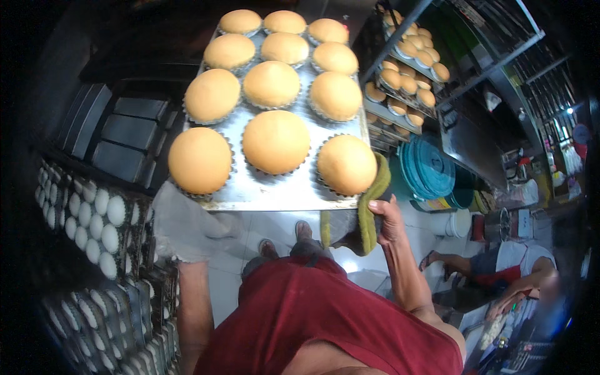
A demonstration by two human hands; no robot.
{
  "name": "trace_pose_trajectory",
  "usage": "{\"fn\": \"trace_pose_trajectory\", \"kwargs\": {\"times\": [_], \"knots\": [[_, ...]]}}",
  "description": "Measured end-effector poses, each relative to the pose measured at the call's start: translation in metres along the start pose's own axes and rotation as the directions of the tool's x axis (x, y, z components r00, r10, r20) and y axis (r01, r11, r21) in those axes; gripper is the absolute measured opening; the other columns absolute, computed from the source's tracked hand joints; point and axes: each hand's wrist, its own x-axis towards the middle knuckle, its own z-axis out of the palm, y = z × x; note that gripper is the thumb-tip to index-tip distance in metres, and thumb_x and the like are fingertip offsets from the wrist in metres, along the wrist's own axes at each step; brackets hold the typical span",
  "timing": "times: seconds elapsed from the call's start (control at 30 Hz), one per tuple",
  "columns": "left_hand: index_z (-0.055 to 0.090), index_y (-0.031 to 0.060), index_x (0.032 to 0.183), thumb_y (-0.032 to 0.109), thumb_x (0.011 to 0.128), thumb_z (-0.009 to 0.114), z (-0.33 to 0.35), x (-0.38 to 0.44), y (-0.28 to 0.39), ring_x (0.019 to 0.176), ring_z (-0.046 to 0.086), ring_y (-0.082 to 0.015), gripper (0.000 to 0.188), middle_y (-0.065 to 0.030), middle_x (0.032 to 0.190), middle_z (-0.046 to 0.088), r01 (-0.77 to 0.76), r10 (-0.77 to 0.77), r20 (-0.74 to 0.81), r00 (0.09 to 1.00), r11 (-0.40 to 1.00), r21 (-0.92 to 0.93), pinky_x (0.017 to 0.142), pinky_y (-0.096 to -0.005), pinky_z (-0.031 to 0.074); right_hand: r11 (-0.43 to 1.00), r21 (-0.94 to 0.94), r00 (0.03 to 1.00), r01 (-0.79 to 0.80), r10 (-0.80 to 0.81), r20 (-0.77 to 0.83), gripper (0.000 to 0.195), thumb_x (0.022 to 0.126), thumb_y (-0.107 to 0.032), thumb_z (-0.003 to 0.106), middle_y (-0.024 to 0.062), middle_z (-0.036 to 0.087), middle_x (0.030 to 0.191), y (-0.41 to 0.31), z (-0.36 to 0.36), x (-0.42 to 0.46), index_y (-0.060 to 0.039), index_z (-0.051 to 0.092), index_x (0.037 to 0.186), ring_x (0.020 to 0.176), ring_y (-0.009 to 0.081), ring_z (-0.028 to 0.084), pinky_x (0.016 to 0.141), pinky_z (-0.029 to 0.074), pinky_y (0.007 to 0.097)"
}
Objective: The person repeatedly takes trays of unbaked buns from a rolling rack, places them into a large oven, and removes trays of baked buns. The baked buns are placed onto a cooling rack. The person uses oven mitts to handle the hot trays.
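Observation:
A metal baking tray is held out in front of me, level with my chest. Several golden round cakes in fluted metal molds stand on it in rows of three. My left hand, covered by a grey oven mitt or cloth, grips the near left corner. At the near right corner my right hand holds the tray through a thick cloth pad with green edging. Its thumb shows; the other fingers are mostly hidden.
Left stands a rack of trays with pale rounds. A rack with baked cakes rises at the upper right. Below it are a teal lidded tub and a white bucket. Another person works at a table on the right.

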Motion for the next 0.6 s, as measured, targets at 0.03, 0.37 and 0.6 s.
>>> {"fn": "trace_pose_trajectory", "kwargs": {"times": [0.03, 0.37, 0.6], "knots": [[0.063, 0.0074, 0.108, 0.036, 0.085, 0.061, 0.008, -0.003, 0.012, 0.101, 0.061, -0.0269, 0.037, -0.0112, 0.105, 0.064, -0.033, 0.034, 0.036, 0.999, 0.999, -0.031, 0.086, -0.0427, 0.048, 1.0, 0.007, 0.999, 0.021, -0.021, -0.027, 0.057, 0.071, -0.01, 0.066, 0.0101, 0.065, 0.107, 0.0, -0.018, -0.007, 0.0012, 0.053, 0.125, 0.091, 0.0224, 0.067, 0.086, 0.056, 0.0366], [0.061, 0.0063, 0.109, 0.038, 0.083, 0.063, 0.131, 0.001, 0.193, 0.102, 0.06, -0.0276, 0.041, -0.0116, 0.106, 0.063, -0.273, 0.419, 0.317, 0.851, 0.868, -0.414, 0.087, -0.0431, 0.047, 0.971, 0.035, 0.901, 0.238, -0.208, -0.381, 0.048, 0.077, -0.01, 0.062, 0.0094, 0.066, 0.105, -0.012, -0.198, -0.059, 0.0002, 0.055, 0.123, 0.09, 0.0211, 0.067, 0.083, 0.056, 0.0346], [0.06, 0.0055, 0.11, 0.038, 0.081, 0.065, 0.213, 0.02, 0.288, 0.103, 0.059, -0.0282, 0.044, -0.0118, 0.106, 0.062, -0.267, 0.447, 0.344, 0.826, 0.848, -0.458, 0.088, -0.0434, 0.047, 0.971, 0.09, 0.885, 0.22, -0.16, -0.437, 0.036, 0.079, -0.01, 0.061, 0.0075, 0.067, 0.097, -0.041, -0.302, -0.034, 0.0006, 0.06, 0.114, 0.084, 0.0202, 0.066, 0.081, 0.055, 0.0352]]}}
